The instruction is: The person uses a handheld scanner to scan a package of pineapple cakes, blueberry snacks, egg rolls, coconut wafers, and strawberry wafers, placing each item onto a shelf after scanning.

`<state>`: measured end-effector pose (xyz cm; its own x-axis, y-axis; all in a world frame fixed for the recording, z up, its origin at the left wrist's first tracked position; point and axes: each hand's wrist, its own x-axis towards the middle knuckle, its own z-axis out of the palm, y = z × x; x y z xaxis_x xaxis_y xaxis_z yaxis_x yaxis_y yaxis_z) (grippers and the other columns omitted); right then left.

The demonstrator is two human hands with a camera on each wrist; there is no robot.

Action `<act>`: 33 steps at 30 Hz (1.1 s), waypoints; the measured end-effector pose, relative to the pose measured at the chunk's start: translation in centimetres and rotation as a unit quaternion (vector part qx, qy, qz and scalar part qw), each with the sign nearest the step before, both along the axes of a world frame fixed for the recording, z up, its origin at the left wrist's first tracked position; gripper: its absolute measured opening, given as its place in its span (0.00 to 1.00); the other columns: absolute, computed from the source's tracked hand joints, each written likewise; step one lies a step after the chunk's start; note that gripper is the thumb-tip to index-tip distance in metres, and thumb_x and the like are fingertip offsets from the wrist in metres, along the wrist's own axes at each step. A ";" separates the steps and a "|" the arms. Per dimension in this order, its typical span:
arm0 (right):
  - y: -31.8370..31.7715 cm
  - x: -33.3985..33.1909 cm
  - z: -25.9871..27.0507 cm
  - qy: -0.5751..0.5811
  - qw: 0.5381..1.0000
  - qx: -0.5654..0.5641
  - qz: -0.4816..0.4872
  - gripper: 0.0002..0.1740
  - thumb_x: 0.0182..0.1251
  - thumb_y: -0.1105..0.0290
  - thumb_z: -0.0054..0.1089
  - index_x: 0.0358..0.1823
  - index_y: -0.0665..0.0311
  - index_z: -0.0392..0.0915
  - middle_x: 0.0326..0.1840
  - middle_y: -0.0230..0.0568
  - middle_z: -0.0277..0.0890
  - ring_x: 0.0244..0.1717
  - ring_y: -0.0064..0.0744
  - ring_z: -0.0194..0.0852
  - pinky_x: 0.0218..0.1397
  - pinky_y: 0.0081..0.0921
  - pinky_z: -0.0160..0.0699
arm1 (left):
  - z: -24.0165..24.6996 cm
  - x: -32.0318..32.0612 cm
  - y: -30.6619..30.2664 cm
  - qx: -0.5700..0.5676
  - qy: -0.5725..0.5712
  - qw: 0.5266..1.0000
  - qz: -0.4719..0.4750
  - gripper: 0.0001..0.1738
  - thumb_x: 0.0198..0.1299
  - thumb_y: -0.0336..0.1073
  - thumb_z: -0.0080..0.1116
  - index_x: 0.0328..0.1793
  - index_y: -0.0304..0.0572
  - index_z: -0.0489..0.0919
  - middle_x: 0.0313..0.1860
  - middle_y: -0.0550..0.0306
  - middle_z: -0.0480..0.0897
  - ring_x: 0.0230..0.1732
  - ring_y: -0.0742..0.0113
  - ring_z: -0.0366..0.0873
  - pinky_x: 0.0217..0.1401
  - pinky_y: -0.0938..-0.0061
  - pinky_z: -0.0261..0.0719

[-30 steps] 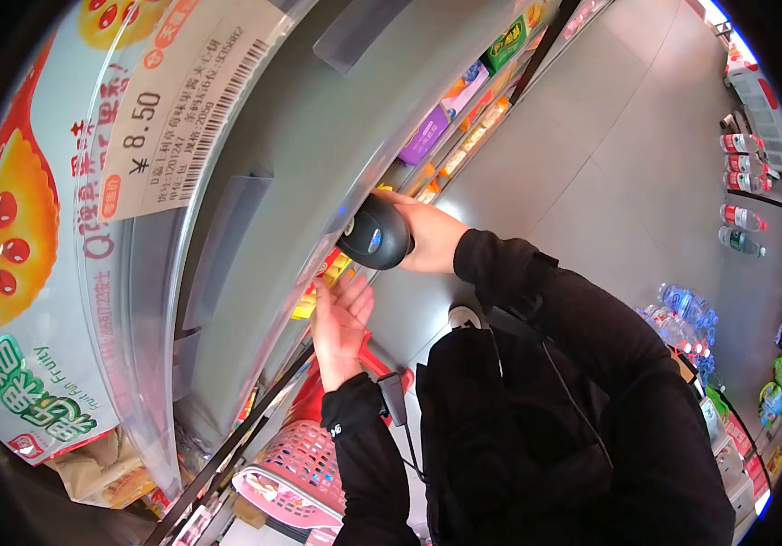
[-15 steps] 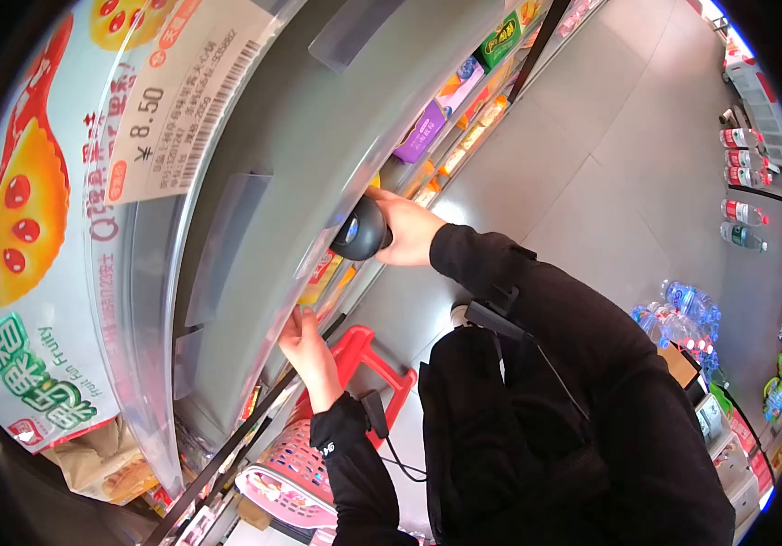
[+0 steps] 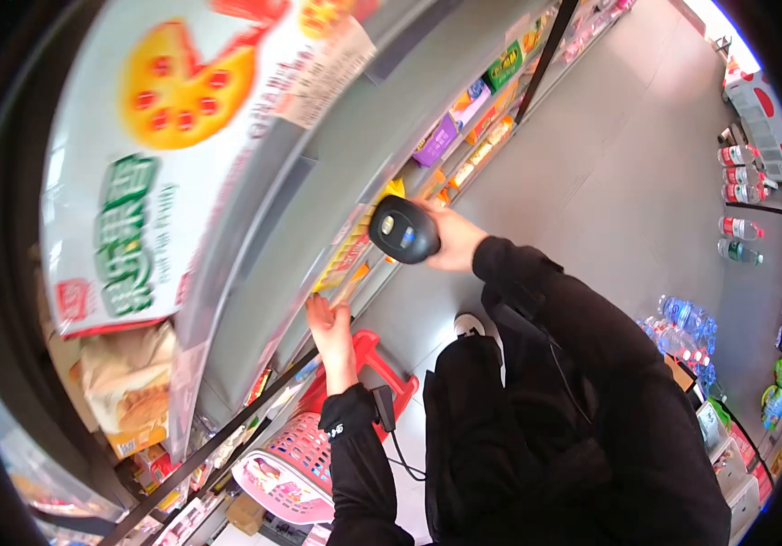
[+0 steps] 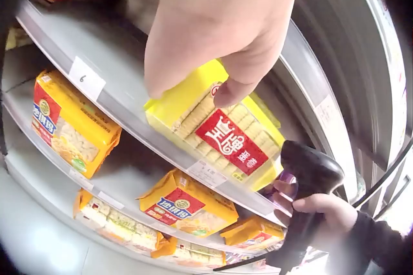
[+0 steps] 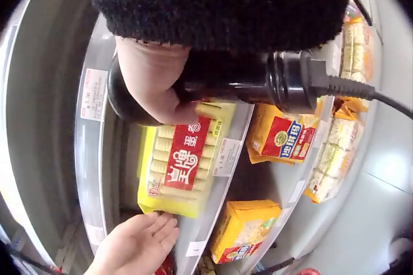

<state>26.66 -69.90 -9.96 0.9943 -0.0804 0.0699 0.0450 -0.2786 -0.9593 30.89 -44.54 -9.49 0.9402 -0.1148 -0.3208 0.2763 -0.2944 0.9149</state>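
Observation:
My right hand (image 3: 450,238) grips a black handheld barcode scanner (image 3: 404,229) by its handle. In the left wrist view the scanner (image 4: 313,168) is beside one end of a yellow pack of rolled biscuits (image 4: 226,134) with a red label, lying on the shelf. My left hand (image 3: 332,332) is at the pack's other end. The right wrist view shows the left hand (image 5: 139,243) palm up, fingers fairly straight, fingertips right at the end of the pack (image 5: 181,165). Part of the pack is hidden behind the right hand and scanner.
Orange snack packs (image 4: 74,123) sit on the shelf below. A large white biscuit bag (image 3: 150,182) is up close at the left. Under the left arm stands a pink basket (image 3: 291,464) with a red handle. Water bottles (image 3: 687,323) stand across the aisle. A cable (image 5: 352,87) trails from the scanner.
The scanner first moved left toward the shelf, then back right. My left hand dipped down and left, then came up again at the shelf edge. The head view has shifted along the shelf.

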 end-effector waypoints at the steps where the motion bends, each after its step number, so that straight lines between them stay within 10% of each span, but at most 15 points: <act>1: -0.1 -0.9 0.7 -0.012 1.000 -0.001 0.008 0.31 0.34 0.71 0.58 0.48 0.67 0.65 0.52 0.55 0.62 0.56 0.47 0.57 0.58 0.31 0.59 | 1.0 -0.6 -0.2 -0.007 0.035 0.999 0.019 0.39 0.51 0.23 0.49 0.65 0.30 0.40 0.66 0.41 0.46 0.68 0.57 0.43 0.66 0.69 0.45; 6: 0.2 -5.9 6.7 0.111 0.993 0.033 0.031 0.25 0.37 0.72 0.59 0.42 0.68 0.67 0.39 0.52 0.70 0.44 0.45 0.68 0.49 0.31 0.66 | 3.0 -2.7 1.9 -0.025 0.066 0.997 -0.042 0.40 0.51 0.25 0.50 0.66 0.35 0.40 0.66 0.39 0.45 0.68 0.55 0.42 0.64 0.68 0.50; 11: 1.2 -9.8 12.3 0.102 0.993 0.049 0.039 0.21 0.39 0.71 0.60 0.39 0.67 0.69 0.35 0.48 0.72 0.40 0.39 0.71 0.46 0.28 0.68 | 5.8 -4.9 4.4 -0.006 0.144 0.983 -0.113 0.29 0.50 0.25 0.51 0.60 0.38 0.59 0.50 0.51 0.70 0.48 0.70 0.68 0.50 0.78 0.66; 15: 1.8 -12.0 14.6 0.118 0.990 -0.040 0.070 0.20 0.40 0.70 0.60 0.39 0.65 0.71 0.36 0.46 0.73 0.39 0.38 0.72 0.45 0.27 0.69 | 7.7 -6.9 7.6 -0.042 0.153 0.969 -0.189 0.22 0.54 0.30 0.50 0.56 0.38 0.64 0.44 0.58 0.74 0.43 0.74 0.70 0.45 0.82 0.67; 21: 5.0 -13.8 22.1 0.069 0.997 0.034 0.018 0.22 0.37 0.76 0.63 0.39 0.66 0.70 0.35 0.36 0.74 0.37 0.22 0.71 0.44 0.22 0.69 | 10.4 -11.1 12.4 -0.058 0.086 0.986 -0.130 0.22 0.53 0.34 0.51 0.55 0.38 0.65 0.41 0.57 0.75 0.43 0.72 0.71 0.45 0.80 0.69; 33: 12.4 -13.4 26.8 0.048 0.980 -0.099 0.168 0.22 0.35 0.76 0.65 0.38 0.66 0.69 0.34 0.35 0.72 0.34 0.25 0.71 0.40 0.23 0.70 | 12.5 -20.3 19.8 0.024 0.032 0.998 -0.050 0.24 0.52 0.42 0.51 0.53 0.40 0.66 0.42 0.51 0.76 0.41 0.62 0.73 0.42 0.73 0.71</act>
<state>13.23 -57.55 16.87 0.9653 0.2573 -0.0439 0.0777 -0.4440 -0.8926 10.63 -24.77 3.03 0.9020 -0.1898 -0.3878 0.3011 -0.3672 0.8800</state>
